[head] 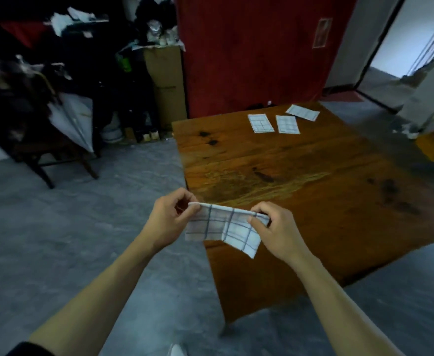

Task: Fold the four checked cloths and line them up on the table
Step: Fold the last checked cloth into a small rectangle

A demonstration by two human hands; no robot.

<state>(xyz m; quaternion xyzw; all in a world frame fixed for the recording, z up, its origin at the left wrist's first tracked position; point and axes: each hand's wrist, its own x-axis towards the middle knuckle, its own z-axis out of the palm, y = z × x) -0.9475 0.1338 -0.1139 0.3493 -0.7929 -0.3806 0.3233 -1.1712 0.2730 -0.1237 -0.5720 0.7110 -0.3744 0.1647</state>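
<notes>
A white cloth with dark checks point(223, 227) hangs in the air over the near left edge of the wooden table point(313, 188), folded over along its top edge. My left hand point(169, 217) pinches its top left corner. My right hand point(272, 227) pinches its top right corner. Three folded checked cloths lie flat near the table's far edge: one on the left point(260, 123), one in the middle point(287, 124), one on the right, turned at an angle point(302, 112).
A red wall panel point(249, 47) stands behind the table. Dark cluttered furniture, a cardboard box point(165, 80) and a white umbrella point(74, 122) fill the left side. Grey floor surrounds the table. A doorway opens at the far right.
</notes>
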